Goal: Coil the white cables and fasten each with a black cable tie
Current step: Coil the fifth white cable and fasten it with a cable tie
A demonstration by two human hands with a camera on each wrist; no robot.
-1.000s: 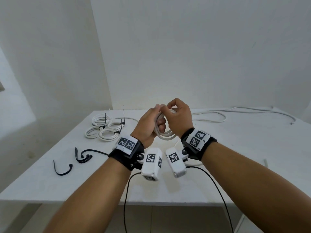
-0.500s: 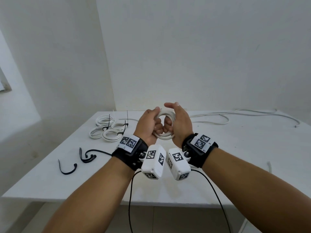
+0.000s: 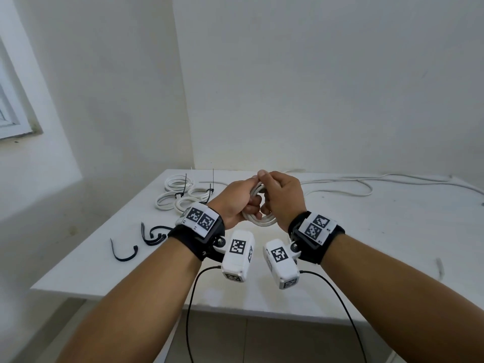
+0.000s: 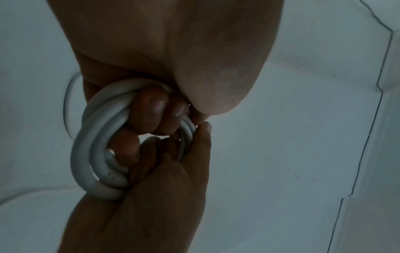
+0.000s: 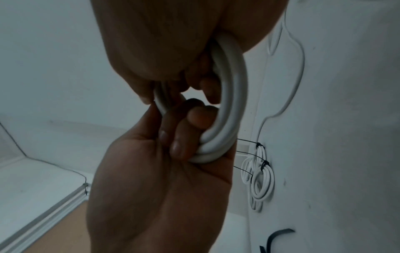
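Note:
A white cable coil of several loops is held above the table between both hands. My left hand grips its left side, fingers curled through the loops. My right hand grips the right side and top, thumb and fingers wrapped round the strands. Much of the coil is hidden by the fingers. Tied white coils with black cable ties lie at the table's far left, also seen in the right wrist view. Loose black cable ties lie on the left.
Loose white cable snakes across the back right of the white table. The table stands in a corner of white walls. Another short white piece lies near the right edge. Thin black leads hang from the wrist cameras.
Both hands have kept hold of the coil. The right hand's fingers went from a pinch at the top to a grip on the side, then back over the top.

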